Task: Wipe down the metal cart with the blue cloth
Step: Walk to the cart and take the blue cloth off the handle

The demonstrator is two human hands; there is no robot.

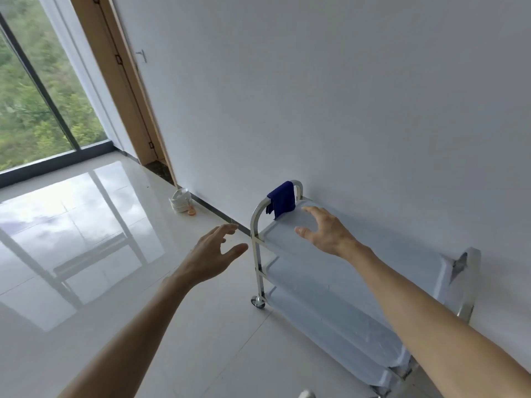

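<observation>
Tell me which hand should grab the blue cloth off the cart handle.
Right, probably. The right hand is open over the cart's top shelf, close to the blue cloth draped on the handle. The left hand is open too, but over the floor, outside the cart.

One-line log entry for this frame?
phase: reach | blue cloth: draped on metal cart handle | right hand: open, near cloth | left hand: open

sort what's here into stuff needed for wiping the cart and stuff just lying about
For the job:
- blue cloth, draped over the cart's end handle
- metal cart, against the wall
- left hand and right hand, both empty

Lying about:
- stack of white bowls on the floor
- small orange item beside it
</observation>
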